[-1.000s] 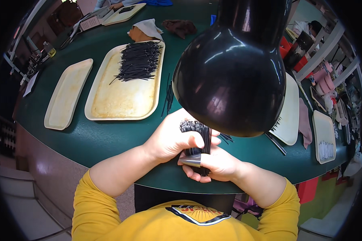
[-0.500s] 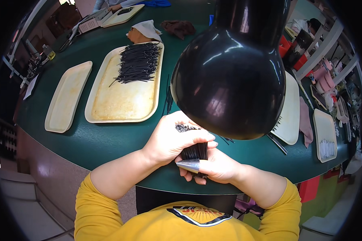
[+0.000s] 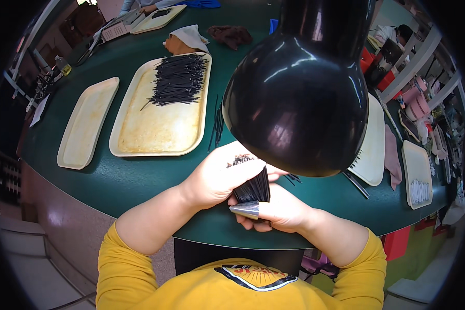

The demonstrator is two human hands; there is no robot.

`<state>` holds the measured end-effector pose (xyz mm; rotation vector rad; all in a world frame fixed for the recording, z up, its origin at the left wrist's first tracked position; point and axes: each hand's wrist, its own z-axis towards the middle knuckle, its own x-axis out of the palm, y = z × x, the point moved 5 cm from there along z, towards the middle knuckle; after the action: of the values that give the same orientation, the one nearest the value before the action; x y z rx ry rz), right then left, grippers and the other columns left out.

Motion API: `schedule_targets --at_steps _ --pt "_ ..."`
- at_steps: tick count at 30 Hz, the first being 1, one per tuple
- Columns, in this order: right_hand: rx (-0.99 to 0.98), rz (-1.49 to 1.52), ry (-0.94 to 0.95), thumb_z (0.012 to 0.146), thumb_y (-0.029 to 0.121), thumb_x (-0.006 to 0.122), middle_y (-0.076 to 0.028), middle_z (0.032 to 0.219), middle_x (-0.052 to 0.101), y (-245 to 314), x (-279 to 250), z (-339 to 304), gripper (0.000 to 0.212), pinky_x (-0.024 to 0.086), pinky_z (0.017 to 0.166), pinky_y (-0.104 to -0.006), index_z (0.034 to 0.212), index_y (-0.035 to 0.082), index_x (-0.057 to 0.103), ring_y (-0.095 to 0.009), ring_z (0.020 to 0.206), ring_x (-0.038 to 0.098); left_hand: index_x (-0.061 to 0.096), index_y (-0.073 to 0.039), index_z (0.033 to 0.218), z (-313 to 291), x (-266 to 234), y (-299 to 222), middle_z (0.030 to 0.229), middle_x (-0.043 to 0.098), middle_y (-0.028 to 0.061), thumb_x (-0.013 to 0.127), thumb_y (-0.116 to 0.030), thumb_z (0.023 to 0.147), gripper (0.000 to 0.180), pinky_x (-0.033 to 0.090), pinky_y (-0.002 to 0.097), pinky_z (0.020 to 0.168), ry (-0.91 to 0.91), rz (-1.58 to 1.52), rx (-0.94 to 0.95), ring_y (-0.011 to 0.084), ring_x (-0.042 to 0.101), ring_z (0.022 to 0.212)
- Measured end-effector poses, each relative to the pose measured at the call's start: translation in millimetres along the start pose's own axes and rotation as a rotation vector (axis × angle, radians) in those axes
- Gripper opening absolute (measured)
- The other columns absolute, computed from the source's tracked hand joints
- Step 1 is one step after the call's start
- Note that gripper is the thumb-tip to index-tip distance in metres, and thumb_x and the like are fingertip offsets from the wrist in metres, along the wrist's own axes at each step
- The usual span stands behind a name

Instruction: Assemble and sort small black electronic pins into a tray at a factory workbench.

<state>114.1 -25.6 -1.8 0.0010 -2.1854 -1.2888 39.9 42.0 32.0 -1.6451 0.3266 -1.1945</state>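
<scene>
Both my hands grip one bundle of thin black rods above the table's near edge. My left hand wraps the upper end, where small pale tips show in a cluster. Around the lower end close the fingers of my right hand; its thumb wears a pointed silver metal cap that presses across the bundle. Part of my left fingers is hidden behind the lamp head. A large cream tray to the left holds a wide pile of similar black rods.
A big black lamp head hangs just beyond my hands. A narrow cream tray lies far left. Loose black rods rest beside the large tray. Right are another tray, a pink cloth and a small tray with white pieces.
My left hand has shifted slightly up along the bundle, its thumb lifting away from my right hand. More of the rods' length shows between the hands.
</scene>
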Motion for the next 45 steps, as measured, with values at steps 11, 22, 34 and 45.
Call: schedule_targets --at_steps 11,22,34,45 --pt "-0.092 0.084 -0.077 0.087 0.017 0.051 -0.006 0.057 0.051 8 -5 -5 0.017 0.030 0.031 -0.0186 0.087 0.001 0.054 -0.008 0.039 0.042 0.038 0.001 0.119 3 -10 3 0.112 0.050 0.0125 0.035 -0.017 0.093 0.032 0.042 0.0351 0.089 0.069 -0.397 0.096 0.0209 0.051 0.104" --pt "-0.103 0.074 0.046 0.087 0.016 0.053 -0.008 0.062 0.054 -2 -4 -1 0.016 0.043 0.042 -0.0224 0.093 0.002 0.053 -0.014 0.050 0.054 0.050 0.003 0.104 1 -3 3 0.088 0.060 0.0077 0.059 -0.013 0.082 0.029 0.045 0.0242 0.075 -0.189 0.132 0.161 0.0107 0.056 0.080" --pt "0.080 -0.156 0.074 0.081 0.020 0.056 -0.007 0.073 0.055 0 1 -3 0.025 0.051 0.055 -0.0230 0.094 0.000 0.050 -0.012 0.062 0.058 0.052 0.005 0.100 -2 -2 4 0.092 0.063 0.0140 0.051 -0.008 0.086 0.020 0.049 0.0278 0.076 -0.134 0.127 0.117 0.0172 0.061 0.082" --pt "-0.158 0.165 0.015 0.087 0.013 0.052 0.000 0.051 0.037 7 1 -5 0.008 0.021 0.036 -0.0195 0.090 0.007 0.048 -0.005 0.040 0.031 0.037 -0.001 0.124 7 -3 -13 0.121 0.046 0.0118 0.062 -0.035 0.079 0.062 0.035 0.0345 0.095 0.156 -0.358 0.253 0.0195 0.044 0.113"
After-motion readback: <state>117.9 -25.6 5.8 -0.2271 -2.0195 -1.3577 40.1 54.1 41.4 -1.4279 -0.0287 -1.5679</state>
